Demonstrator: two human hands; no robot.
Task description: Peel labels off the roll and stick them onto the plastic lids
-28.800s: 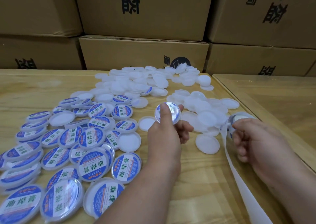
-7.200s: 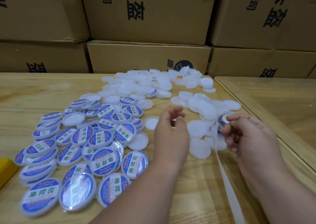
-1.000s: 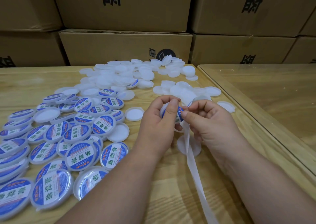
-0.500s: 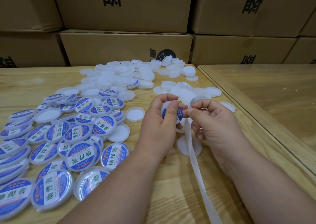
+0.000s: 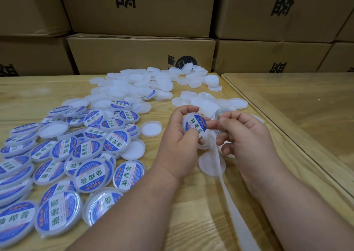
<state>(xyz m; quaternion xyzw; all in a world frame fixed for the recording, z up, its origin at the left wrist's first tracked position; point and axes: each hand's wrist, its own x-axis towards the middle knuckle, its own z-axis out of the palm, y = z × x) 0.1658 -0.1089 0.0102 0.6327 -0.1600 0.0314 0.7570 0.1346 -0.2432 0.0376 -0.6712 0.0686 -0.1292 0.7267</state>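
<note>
Labels roll gripped in our right hand, we pinch a freshly labelled lid in our left hand; next, we judge, it wants pressing flat.

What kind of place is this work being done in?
Probably a small packing workshop or stockroom. Stacked cardboard cartons stand behind a wooden table, and piles of labelled lids and plain lids suggest hand labelling in bulk.
</note>
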